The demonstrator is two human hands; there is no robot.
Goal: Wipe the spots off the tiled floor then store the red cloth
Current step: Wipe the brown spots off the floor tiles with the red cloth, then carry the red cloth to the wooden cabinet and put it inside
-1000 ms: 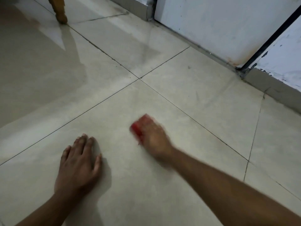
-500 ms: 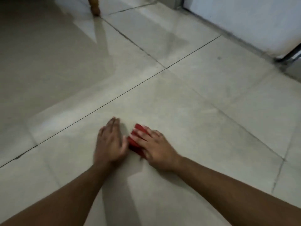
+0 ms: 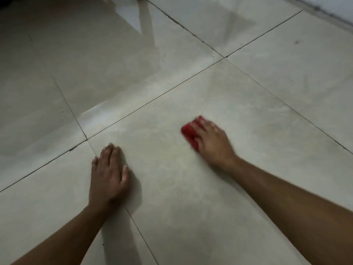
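Observation:
A folded red cloth (image 3: 190,133) lies pressed on the pale tiled floor (image 3: 257,115) under the fingers of my right hand (image 3: 212,142), which is blurred by motion. Only the cloth's left part shows; the rest is hidden under the hand. My left hand (image 3: 109,175) rests flat on the floor to the left, palm down, fingers together, holding nothing. A small dark spot (image 3: 296,42) marks the far right tile, and tiny specks dot the left tile (image 3: 62,111).
Dark grout lines cross the floor, meeting at a junction (image 3: 225,57) ahead. The base of a grey wall (image 3: 324,10) runs along the top right. A furniture leg's reflection (image 3: 147,25) shows at the top.
My right hand has slid the red cloth to the right, away from my left hand. The view has shifted, so the wall and furniture leg sit nearer the top edge.

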